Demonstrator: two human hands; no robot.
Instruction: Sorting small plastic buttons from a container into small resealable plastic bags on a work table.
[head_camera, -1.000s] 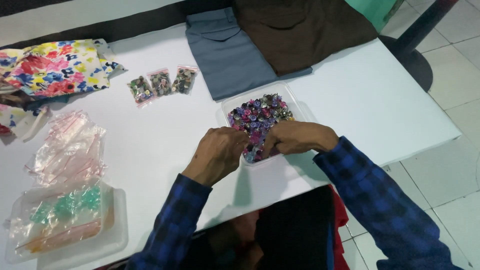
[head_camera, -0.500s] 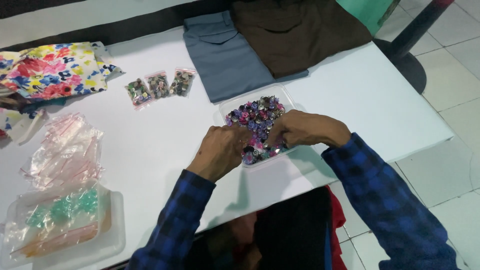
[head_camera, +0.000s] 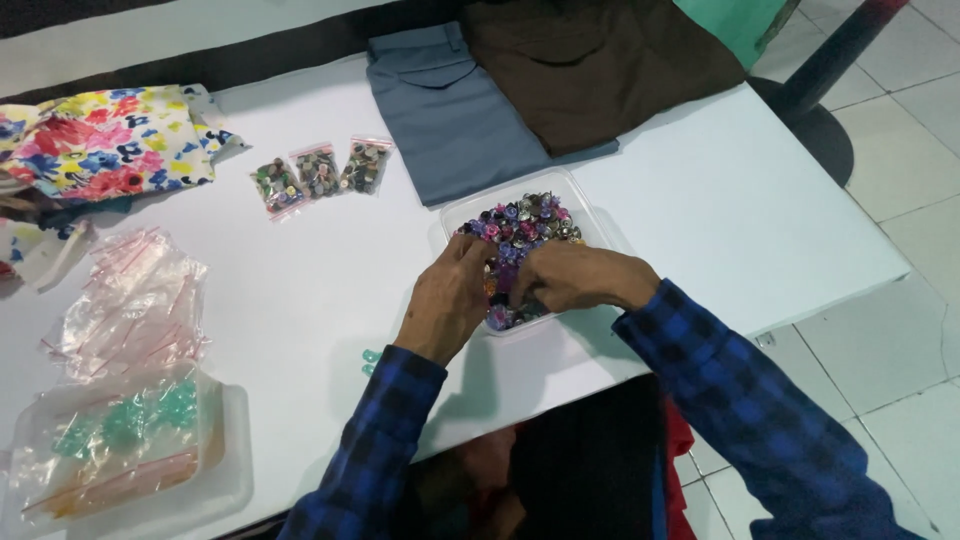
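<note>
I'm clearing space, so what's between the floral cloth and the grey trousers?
Three small bags of buttons lie in a row on the white table, between the floral cloth and grey trousers, in the head view.

I see a smooth, matt white surface (head_camera: 720, 220). The tray (head_camera: 590, 200) near its front edge is clear, glossy plastic, and the buttons (head_camera: 520, 225) in it glint like metal and shiny plastic. The small bags (head_camera: 130, 290) by the left edge are thin, crinkled, glossy film. At the far edge lie matt woven cloths: grey trousers (head_camera: 440, 110), brown cloth (head_camera: 600, 70), printed floral cloth (head_camera: 110, 145).
</note>
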